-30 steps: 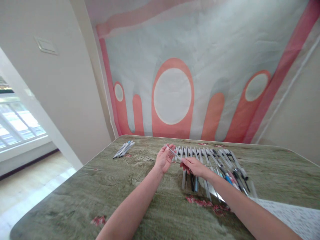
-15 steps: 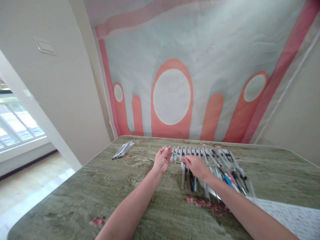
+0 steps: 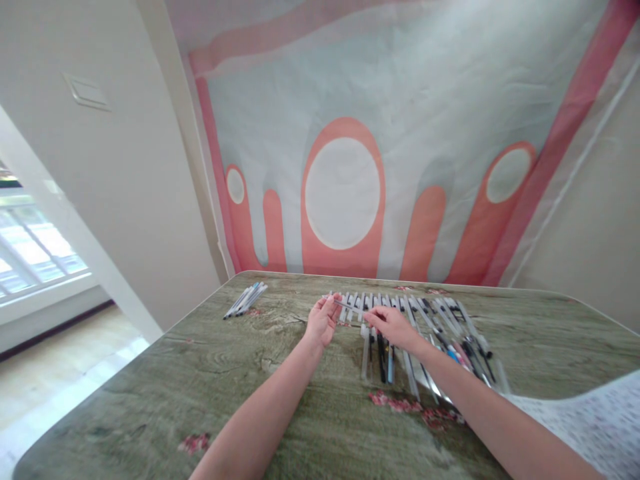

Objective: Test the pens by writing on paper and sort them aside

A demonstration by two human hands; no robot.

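I see my left hand [image 3: 321,322] and right hand [image 3: 391,326] both pinched on one thin clear plastic pen [image 3: 345,305], held just above the green wood-grain counter [image 3: 150,393] beside the row of loose pens [image 3: 430,333]. It looks light, stiff and slick (probably easy to twirl loose), so each grip belongs near an end.

Two hands [image 3: 323,320] [image 3: 393,327], one held pen [image 3: 350,307], two pen groups [image 3: 246,299] [image 3: 425,327], one table [image 3: 150,400].

A home-like room: a wood-grain table [image 3: 150,393], a painted wall hanging [image 3: 345,133], a light switch [image 3: 86,93] and a window [image 3: 30,257].
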